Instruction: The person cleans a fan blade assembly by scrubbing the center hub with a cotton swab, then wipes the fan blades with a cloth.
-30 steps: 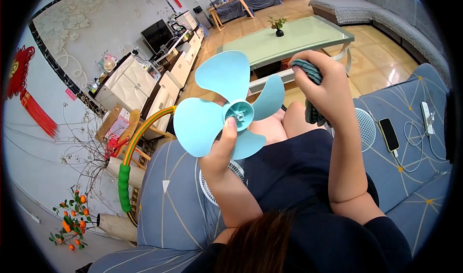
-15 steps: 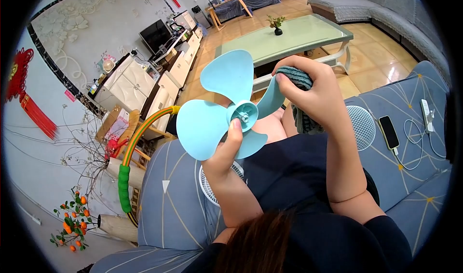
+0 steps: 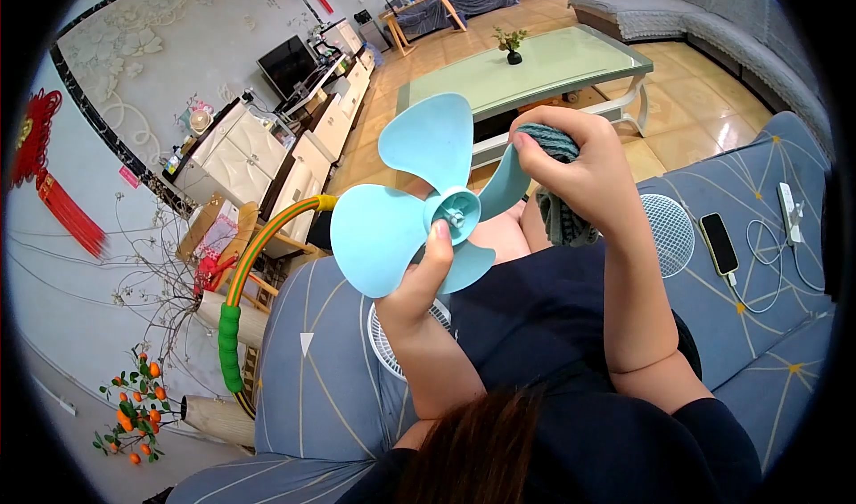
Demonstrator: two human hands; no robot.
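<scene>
A light blue fan blade (image 3: 379, 237) with four lobes is held up in front of my lap. My left hand (image 3: 419, 277) is closed on it, the thumb pressed beside the central hub. My right hand (image 3: 580, 161) grips a folded grey-green cloth (image 3: 563, 219), which lies against the right-hand lobe and hides its outer end. White round fan grilles rest on the sofa, one (image 3: 385, 344) behind my left forearm, another (image 3: 667, 237) to the right of my right forearm.
On the blue sofa (image 3: 312, 397) lie a phone (image 3: 719, 245) with a white cable and a power strip (image 3: 789, 213). A green and orange hoop (image 3: 229, 344) stands at the left. Ahead is a glass-topped table (image 3: 571, 67) bearing a small plant (image 3: 513, 45).
My right hand has moved left with the cloth, onto the right-hand lobe. The fan blade has shifted slightly right and turned a little in my left hand.
</scene>
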